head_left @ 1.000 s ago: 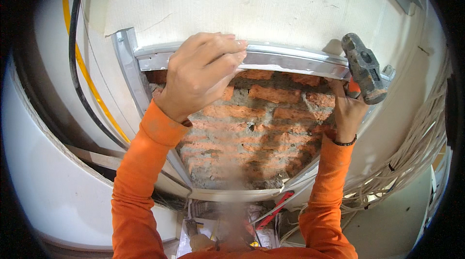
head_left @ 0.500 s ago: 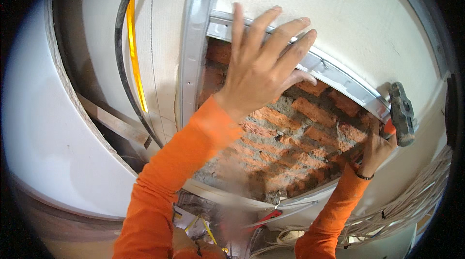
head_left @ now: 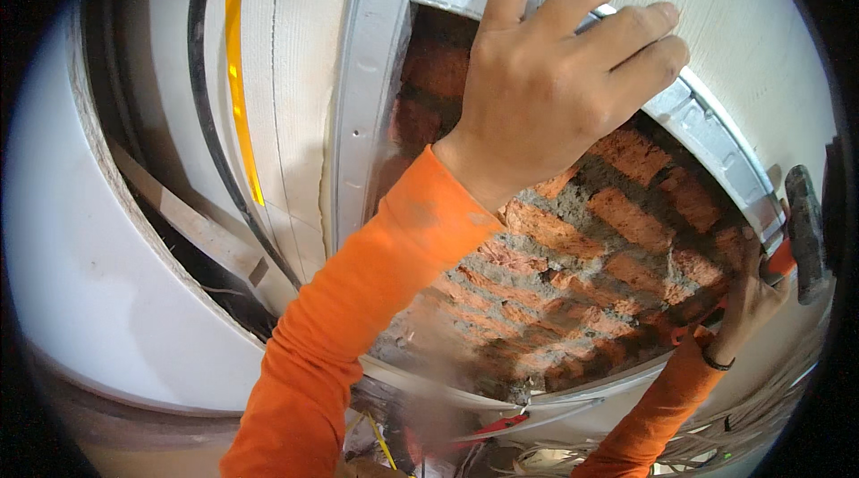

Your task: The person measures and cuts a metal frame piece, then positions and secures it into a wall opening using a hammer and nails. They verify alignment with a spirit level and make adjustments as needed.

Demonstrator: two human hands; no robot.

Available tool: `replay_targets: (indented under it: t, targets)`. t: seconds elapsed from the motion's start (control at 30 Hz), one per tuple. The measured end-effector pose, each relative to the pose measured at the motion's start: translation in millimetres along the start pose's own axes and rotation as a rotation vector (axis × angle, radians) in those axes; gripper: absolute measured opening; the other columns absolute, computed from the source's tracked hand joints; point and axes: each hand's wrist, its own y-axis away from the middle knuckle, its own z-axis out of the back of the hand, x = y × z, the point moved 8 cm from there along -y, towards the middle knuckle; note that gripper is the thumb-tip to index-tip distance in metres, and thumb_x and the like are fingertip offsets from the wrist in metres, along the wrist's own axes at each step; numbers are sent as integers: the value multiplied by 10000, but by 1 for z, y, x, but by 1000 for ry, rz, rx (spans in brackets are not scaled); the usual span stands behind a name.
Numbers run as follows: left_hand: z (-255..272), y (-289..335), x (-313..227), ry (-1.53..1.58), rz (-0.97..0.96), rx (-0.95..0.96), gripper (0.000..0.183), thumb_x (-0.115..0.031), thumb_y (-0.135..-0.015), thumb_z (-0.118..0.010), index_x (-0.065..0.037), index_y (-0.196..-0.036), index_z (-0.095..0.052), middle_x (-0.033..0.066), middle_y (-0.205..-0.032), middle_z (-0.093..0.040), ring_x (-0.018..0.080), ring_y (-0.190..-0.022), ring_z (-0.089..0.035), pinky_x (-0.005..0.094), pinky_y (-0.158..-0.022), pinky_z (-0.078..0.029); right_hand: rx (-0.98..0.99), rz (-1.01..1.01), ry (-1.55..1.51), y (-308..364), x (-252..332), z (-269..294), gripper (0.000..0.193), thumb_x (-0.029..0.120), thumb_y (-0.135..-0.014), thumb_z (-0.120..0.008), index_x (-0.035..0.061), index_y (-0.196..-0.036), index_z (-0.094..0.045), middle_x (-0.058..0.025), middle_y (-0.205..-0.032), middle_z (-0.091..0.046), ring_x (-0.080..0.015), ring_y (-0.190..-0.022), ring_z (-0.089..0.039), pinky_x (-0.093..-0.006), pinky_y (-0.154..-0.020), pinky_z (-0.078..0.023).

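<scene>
My left hand point(head_left: 559, 84) lies across the upper metal channel point(head_left: 716, 125), its fingers bent over the upper edge and its thumb hidden. That silvery channel meets an upright metal channel point(head_left: 367, 76) at its left end. At the other end, my right hand point(head_left: 756, 299) is wrapped round a hammer, partly hidden by the channel's end. The hammer's dark head point(head_left: 808, 235) sticks up past the hand, with a bit of orange-red handle point(head_left: 779, 261) below it. Both channels border an opening onto a rough brick wall point(head_left: 626, 219).
Left of the opening hang a black cable point(head_left: 208, 120) and a yellow strip point(head_left: 237, 76). A white curved panel edge point(head_left: 125, 272) fills the far left, with a wooden batten point(head_left: 188, 214) behind it. Bundled pale cables point(head_left: 680, 438) lie lower right, near a red-handled tool point(head_left: 501, 427).
The view has shifted, so the channels sit higher and further right. My left fingers have bent more over the channel and its thumb has gone from sight. The hammer stays in my right hand.
</scene>
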Motion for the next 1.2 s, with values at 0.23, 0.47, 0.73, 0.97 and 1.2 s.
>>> replay_targets:
  t: [0.23, 0.47, 0.73, 0.97, 1.2]
  targets:
    - [-3, 5, -3, 7, -3, 8, 252, -308, -847, -673, -278, -1091, -729, -82, -1174, -666, 182, -1190, -539, 506, -1145, -279, 11, 35, -42, 4, 4, -6, 300, 228, -896, -759, -37, -1025, -701, -48, -903, -703, -109, -781, -612, -256, -714, -454]
    - [-7, 5, -4, 5, -3, 34, 284, -341, -843, -678, -284, -1118, -719, -81, -1203, -658, 185, -1207, -532, 502, -1147, -272, -35, 52, -36, 6, 13, -8, 286, 225, -904, -754, -19, -1041, -696, -48, -907, -719, -105, -720, -626, -246, -638, -457]
    - [-7, 6, -6, 5, 3, 46, 324, -379, -838, -683, -290, -1149, -708, -80, -1235, -648, 189, -1227, -524, 497, -1149, -264, -13, 46, -45, 5, -2, -6, 304, 238, -901, -761, -9, -1065, -694, -52, -900, -721, -111, -737, -636, -259, -649, -468]
    - [-7, 5, -4, -3, 0, 56, 362, -412, -834, -688, -296, -1176, -698, -80, -1264, -639, 192, -1245, -518, 492, -1151, -256, -21, 61, -37, 6, -4, -4, 313, 221, -894, -766, -9, -1091, -686, -63, -925, -719, -123, -771, -637, -268, -683, -467]
    - [-8, 3, -4, -6, 2, 49, 400, -445, -830, -693, -302, -1203, -688, -79, -1292, -631, 195, -1262, -511, 488, -1153, -249, 29, -18, -48, 8, 13, -8, 304, 71, -880, -743, -60, -1138, -647, -105, -1038, -726, -174, -910, -667, -288, -837, -502]
